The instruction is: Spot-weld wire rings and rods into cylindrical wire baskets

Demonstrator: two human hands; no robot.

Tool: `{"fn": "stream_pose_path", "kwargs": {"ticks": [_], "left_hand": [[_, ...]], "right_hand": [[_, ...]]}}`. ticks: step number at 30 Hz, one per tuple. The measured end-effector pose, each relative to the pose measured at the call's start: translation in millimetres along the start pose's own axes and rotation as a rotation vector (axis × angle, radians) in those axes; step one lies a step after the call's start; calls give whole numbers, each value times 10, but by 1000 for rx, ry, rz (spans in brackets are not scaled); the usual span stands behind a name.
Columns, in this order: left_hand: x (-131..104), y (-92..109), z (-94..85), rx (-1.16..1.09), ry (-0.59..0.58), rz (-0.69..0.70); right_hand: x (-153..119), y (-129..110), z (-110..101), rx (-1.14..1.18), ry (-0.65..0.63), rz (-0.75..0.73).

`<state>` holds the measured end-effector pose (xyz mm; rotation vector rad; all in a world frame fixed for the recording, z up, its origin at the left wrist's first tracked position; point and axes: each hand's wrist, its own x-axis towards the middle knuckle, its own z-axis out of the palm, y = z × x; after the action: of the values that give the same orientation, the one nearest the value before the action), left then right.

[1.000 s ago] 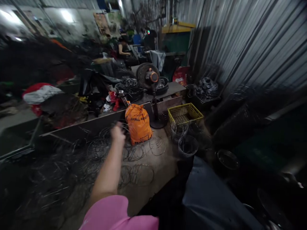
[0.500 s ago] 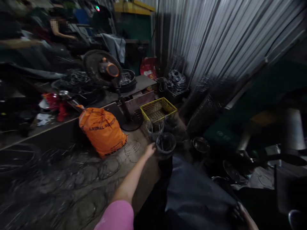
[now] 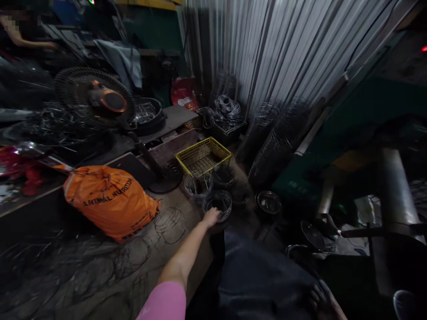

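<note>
My left hand (image 3: 212, 217) reaches down at the near rim of a round wire basket (image 3: 223, 202) on the floor; its fingers look curled at the rim, and what they grip is too small to make out. More round wire baskets (image 3: 198, 184) stand just behind it, beside a yellow crate (image 3: 203, 155). My right hand (image 3: 315, 297) is low at the right, in shadow by the dark cloth (image 3: 256, 275) over my lap, with its fingers partly visible and apart.
An orange bag (image 3: 110, 200) and a standing fan (image 3: 111, 100) are at the left. Wire rings (image 3: 170, 224) lie on the floor. Rolled mesh (image 3: 275, 142) leans by the corrugated wall. Metal machinery (image 3: 398, 186) stands at the right. A person's arm (image 3: 26, 42) shows at upper left.
The view has turned to the right. My left hand has moved from beside the near wire basket onto its rim. My right hand stays low at the right.
</note>
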<state>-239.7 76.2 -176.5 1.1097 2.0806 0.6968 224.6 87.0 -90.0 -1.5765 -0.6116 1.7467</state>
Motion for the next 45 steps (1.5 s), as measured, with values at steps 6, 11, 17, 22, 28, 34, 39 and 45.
{"fn": "stream_pose_path", "kwargs": {"ticks": [6, 11, 17, 22, 28, 34, 39, 45], "left_hand": [[-81, 454, -743, -158, 335, 158], [-553, 1226, -887, -883, 249, 392], [-1296, 1941, -202, -1522, -250, 123], [-1601, 1995, 387, -1451, -386, -90], [-1837, 2047, 377, -929, -56, 195], [-2292, 2451, 467, -722, -560, 343], [-2356, 2373, 697, -684, -577, 235], [-2306, 2331, 756, -782, -527, 155]], "right_hand": [[85, -33, 179, 123, -163, 55], [-2, -84, 288, 210, -244, 36], [-467, -263, 650, 285, -380, -205], [-989, -471, 741, 472, -428, -265], [-1217, -492, 745, 383, -314, -365], [-1187, -360, 861, 36, -297, -464], [-1128, -864, -66, -793, 216, -795], [-1116, -1574, -2003, -1202, 1166, -157]]}}
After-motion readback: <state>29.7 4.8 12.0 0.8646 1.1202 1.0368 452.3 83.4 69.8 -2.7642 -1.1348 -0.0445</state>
